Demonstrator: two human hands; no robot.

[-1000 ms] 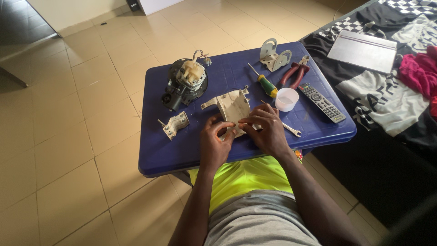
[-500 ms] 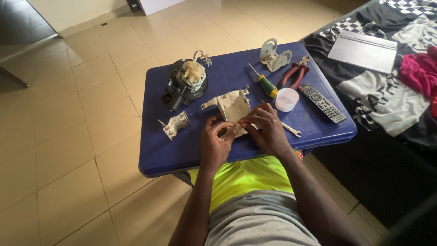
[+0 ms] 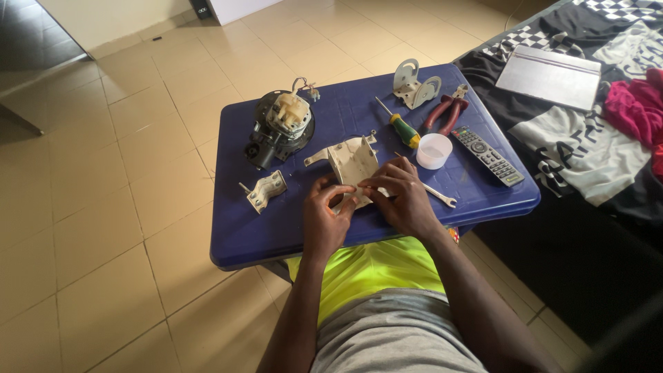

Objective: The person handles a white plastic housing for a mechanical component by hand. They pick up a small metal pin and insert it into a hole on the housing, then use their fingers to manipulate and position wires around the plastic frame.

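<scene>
A beige plastic housing part (image 3: 352,160) lies near the front middle of the blue plastic table (image 3: 290,228). My left hand (image 3: 326,217) pinches its near edge between thumb and fingers. My right hand (image 3: 399,195) grips the same edge from the right, fingertips meeting the left hand's. What sits between the fingertips is hidden. A black motor with a beige top (image 3: 280,128) stands behind and to the left. A small beige bracket (image 3: 264,191) lies left of my left hand.
On the table's right side lie a green-handled screwdriver (image 3: 399,126), red pliers (image 3: 445,112), a white cup (image 3: 434,150), a remote control (image 3: 488,155), a small wrench (image 3: 438,195) and a metal bracket (image 3: 414,87). A bed with a laptop (image 3: 549,76) and clothes stands right. Tiled floor lies left.
Both hands have kept to the housing part's near edge, with only small shifts of the fingers. Nothing else on the table has moved.
</scene>
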